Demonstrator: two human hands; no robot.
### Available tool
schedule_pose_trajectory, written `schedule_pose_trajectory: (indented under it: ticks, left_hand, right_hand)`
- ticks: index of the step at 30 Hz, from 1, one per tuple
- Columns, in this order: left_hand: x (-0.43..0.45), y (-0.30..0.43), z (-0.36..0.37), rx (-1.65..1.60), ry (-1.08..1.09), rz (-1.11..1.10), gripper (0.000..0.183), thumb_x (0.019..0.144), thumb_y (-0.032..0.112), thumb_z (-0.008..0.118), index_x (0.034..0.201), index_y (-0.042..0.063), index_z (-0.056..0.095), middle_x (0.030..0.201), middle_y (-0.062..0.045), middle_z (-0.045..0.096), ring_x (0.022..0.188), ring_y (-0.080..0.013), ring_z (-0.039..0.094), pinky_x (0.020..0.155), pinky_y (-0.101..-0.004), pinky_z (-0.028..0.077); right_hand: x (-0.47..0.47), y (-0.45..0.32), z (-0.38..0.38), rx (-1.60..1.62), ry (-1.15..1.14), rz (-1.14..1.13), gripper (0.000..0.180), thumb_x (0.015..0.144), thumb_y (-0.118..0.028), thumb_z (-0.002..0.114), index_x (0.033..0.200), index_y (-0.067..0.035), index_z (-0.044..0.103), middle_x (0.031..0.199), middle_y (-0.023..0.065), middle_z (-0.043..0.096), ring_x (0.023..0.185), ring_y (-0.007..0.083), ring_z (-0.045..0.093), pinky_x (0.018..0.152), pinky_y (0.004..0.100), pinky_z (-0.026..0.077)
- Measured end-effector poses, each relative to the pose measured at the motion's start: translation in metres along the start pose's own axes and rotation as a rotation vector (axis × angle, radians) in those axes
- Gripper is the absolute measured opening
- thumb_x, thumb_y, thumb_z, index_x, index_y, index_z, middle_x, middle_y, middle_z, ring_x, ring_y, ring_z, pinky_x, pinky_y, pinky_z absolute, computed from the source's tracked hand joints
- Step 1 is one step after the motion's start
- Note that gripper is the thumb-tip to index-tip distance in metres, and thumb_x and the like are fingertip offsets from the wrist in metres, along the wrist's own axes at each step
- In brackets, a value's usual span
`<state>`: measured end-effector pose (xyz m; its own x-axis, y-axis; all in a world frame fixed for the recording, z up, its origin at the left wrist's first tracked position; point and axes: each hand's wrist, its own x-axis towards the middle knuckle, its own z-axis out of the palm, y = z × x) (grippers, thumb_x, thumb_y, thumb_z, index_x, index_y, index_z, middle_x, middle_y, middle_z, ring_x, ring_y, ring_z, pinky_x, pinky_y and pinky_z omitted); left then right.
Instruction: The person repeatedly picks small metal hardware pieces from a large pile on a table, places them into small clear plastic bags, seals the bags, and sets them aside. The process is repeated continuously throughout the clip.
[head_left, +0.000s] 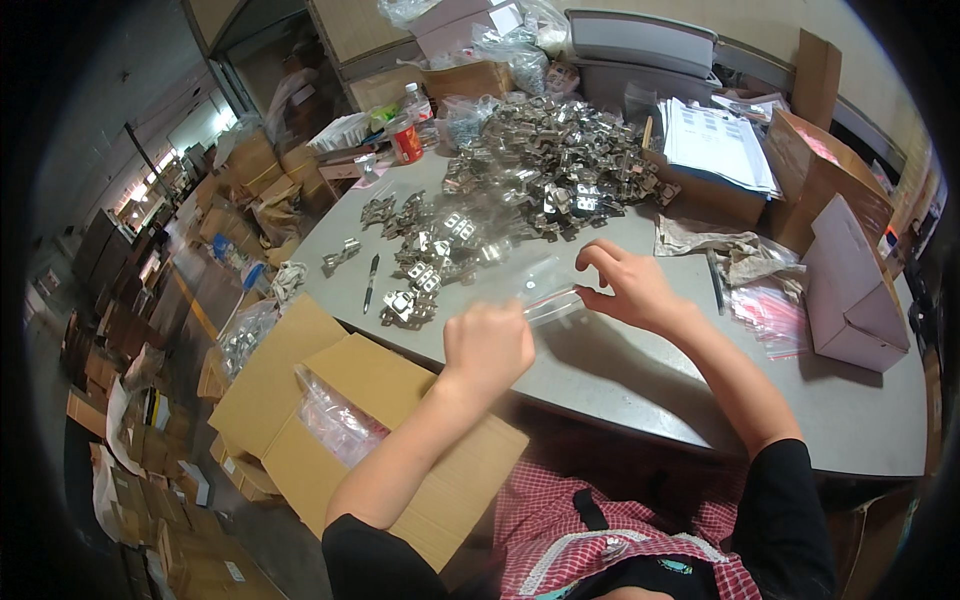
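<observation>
A clear zip-lock plastic bag (551, 294) with a red line along its seal is stretched between my two hands above the table's near edge. My left hand (489, 341), closed and slightly blurred, grips one end of it. The thumb and curled fingers of my right hand (616, 283) pinch the other end. Something small shows through the plastic, too unclear to name. Beyond the bag lies a large pile of shiny metal hinge parts (562, 157), with a smaller group of hinge parts (424, 277) nearer the left hand.
An open cardboard box (300, 375) holding plastic bags stands at the table's near left edge. A black pen (371, 283) lies beside the hinge parts. At the right are flat red-edged bags (772, 315), a cloth (705, 238), a white carton (855, 300) and papers (712, 142).
</observation>
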<state>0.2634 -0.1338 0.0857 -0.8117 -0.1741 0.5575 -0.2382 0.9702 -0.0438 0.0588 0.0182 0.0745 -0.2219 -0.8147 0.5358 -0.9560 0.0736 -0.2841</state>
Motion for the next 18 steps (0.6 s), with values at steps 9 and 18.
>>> schedule_pose_trajectory:
  ticks: [9, 18]
  left_hand:
    - [-0.019, 0.017, 0.027, 0.025, -0.282, 0.027, 0.022, 0.073, 0.012, 0.075, 0.090, 0.000, 0.068, 0.076, -0.011, 0.074, 0.072, -0.0250, 0.073, 0.066, -0.0358, 0.059]
    - [-0.038, 0.036, 0.029, -0.162, -0.308, 0.027, 0.043, 0.082, 0.014, 0.069, 0.115, -0.013, 0.063, 0.091, -0.015, 0.073, 0.087, -0.0264, 0.068, 0.073, -0.0380, 0.054]
  right_hand:
    - [0.004, -0.013, 0.000, 0.363, -0.170, 0.060, 0.049, 0.083, -0.024, 0.078, 0.124, -0.006, 0.059, 0.119, 0.0129, 0.063, 0.101, 0.0301, 0.067, 0.085, 0.0432, 0.053]
    - [0.111, -0.097, 0.098, 0.112, -0.012, -0.503, 0.048, 0.081, -0.021, 0.077, 0.122, -0.003, 0.060, 0.125, 0.0190, 0.058, 0.120, 0.0394, 0.055, 0.102, 0.0485, 0.043]
